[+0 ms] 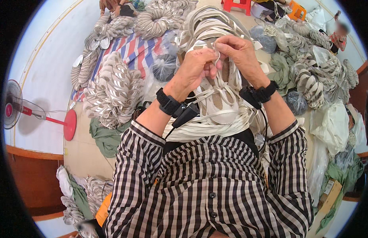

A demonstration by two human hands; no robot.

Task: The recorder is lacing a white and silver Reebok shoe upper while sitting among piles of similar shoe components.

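Both hands meet above a stack of beige shoe uppers [227, 113] on my lap, which has white laces threaded and tied across it. My left hand [197, 67] is closed, thumb and fingers pinched on a thin white shoelace [218, 59]. Close beside it, my right hand [241, 57] pinches the same lace between thumb and forefinger. The fingers partly hide the lace and the upper beneath them. A thick bundle of loose white laces [188, 133] lies across my lap below the uppers.
Coiled bundles of shoe uppers [114, 91] lie at the left, with more [310, 85] at the right. A red floor fan [69, 125] stands far left. A striped sheet [130, 49], a red stool [237, 4] and a white bag [332, 127] surround me. Other people sit farther off.
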